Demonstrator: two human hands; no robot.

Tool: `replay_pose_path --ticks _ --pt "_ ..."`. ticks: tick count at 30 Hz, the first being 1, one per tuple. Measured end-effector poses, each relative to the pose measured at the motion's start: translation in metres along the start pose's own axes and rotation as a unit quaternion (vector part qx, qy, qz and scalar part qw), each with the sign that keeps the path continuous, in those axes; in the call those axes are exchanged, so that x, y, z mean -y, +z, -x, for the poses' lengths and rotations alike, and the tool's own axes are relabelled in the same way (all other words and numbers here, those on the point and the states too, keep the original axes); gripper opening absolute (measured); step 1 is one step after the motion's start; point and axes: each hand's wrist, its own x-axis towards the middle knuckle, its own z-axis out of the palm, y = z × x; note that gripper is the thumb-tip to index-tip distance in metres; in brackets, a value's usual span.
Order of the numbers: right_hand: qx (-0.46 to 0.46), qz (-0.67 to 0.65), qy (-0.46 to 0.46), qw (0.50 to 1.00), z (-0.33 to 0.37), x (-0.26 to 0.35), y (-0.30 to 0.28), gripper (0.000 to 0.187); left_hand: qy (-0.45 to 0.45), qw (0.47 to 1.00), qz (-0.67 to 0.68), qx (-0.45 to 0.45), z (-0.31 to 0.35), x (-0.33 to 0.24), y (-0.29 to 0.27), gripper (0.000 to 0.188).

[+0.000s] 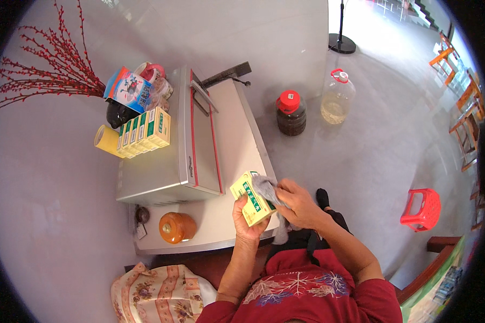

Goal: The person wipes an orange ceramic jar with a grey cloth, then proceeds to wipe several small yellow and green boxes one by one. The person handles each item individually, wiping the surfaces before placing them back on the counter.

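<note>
Yellow cardboard box with a green label strip [250, 200] is in the bare left hand [247, 229], over the near right part of the white surface [236, 134], the grip pinching it with the thumb on its broad face and the fingers mostly hidden. Its long axis slants from upper left down to lower right, and the right hand [300, 205], clasping a bunched grey cloth [264, 188], lies just right of it, the cloth touching the box's upper right side.
</note>
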Motion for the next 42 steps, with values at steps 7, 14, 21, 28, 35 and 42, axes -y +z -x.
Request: replay_pose_path --ticks 7,14,21,28,35,42 --pt "0.097 0.000 0.015 0.995 0.021 0.002 -0.046 0.029 -0.034 0.987 -0.149 0.054 0.005 -0.007 -0.001 0.059" --pt "0.089 0.298 -0.183 0.932 0.003 0.047 -0.003 0.021 -0.013 0.989 -0.147 0.026 -0.009 0.022 -0.011 0.058" --pt "0.013 0.284 -0.099 0.954 -0.004 0.040 -0.004 0.026 -0.040 0.971 -0.226 -0.069 0.008 0.029 -0.006 0.056" --pt "0.111 0.085 0.029 0.990 -0.017 0.030 -0.037 0.034 0.017 0.902 -0.426 0.065 0.015 0.027 -0.022 0.058" --pt "0.177 0.161 -0.055 0.969 -0.019 0.027 -0.040 0.027 0.021 0.779 -0.622 0.077 0.021 0.014 0.008 0.081" --pt "0.291 0.058 0.025 0.955 -0.014 -0.010 -0.052 0.032 0.029 0.813 -0.579 0.062 0.031 0.009 0.005 0.078"
